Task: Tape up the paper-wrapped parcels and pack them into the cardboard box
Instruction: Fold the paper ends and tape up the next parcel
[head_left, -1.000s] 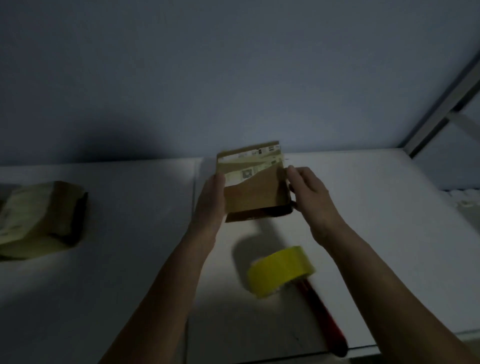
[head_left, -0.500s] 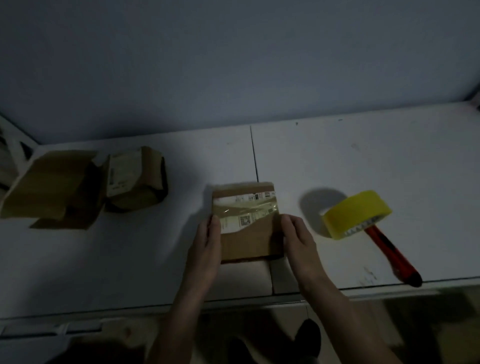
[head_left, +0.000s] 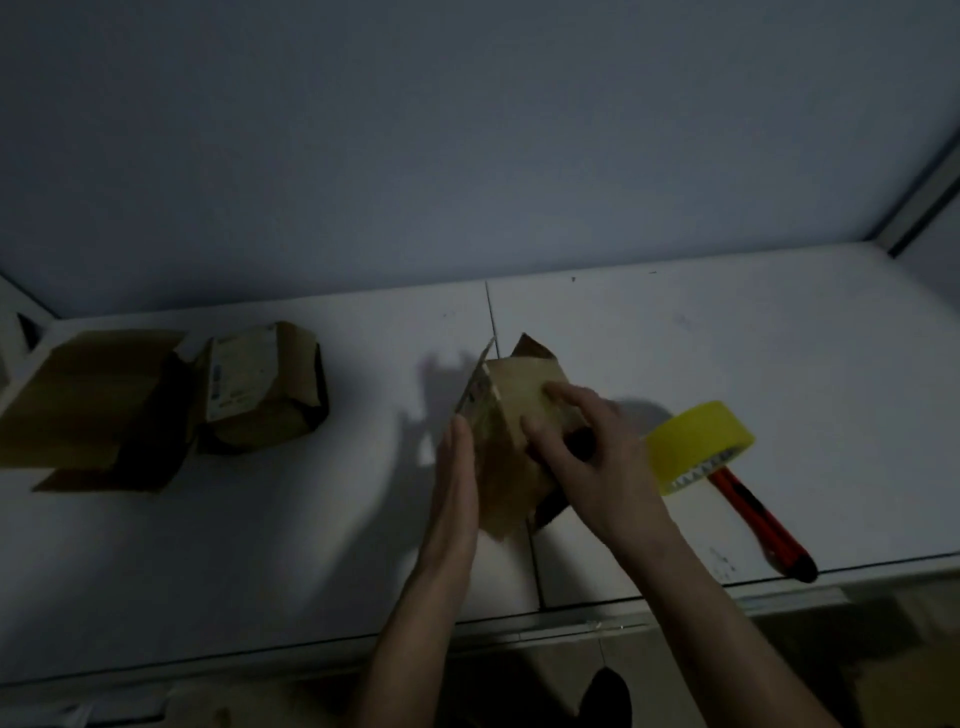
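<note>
A brown paper-wrapped parcel (head_left: 511, 415) stands tilted on its edge in the middle of the white table (head_left: 260, 545). My left hand (head_left: 457, 478) lies flat with straight fingers against its left, labelled side. My right hand (head_left: 587, 457) grips it from the right, fingers spread over its upper face. A second wrapped parcel (head_left: 260, 389) with a white label sits at the left. Beside that one lies the open cardboard box (head_left: 88, 410) on its side. A yellow tape roll (head_left: 696, 447) rests just right of my right hand.
A red utility knife (head_left: 763, 525) lies under the tape roll, reaching toward the table's front edge. A grey wall rises behind the table. A metal frame post (head_left: 924, 208) stands at the far right. A dark shoe (head_left: 605, 696) shows below the table edge.
The parcel has been turned from lying flat up onto its edge. My right hand moved over its upper face. The view shifted slightly left and down.
</note>
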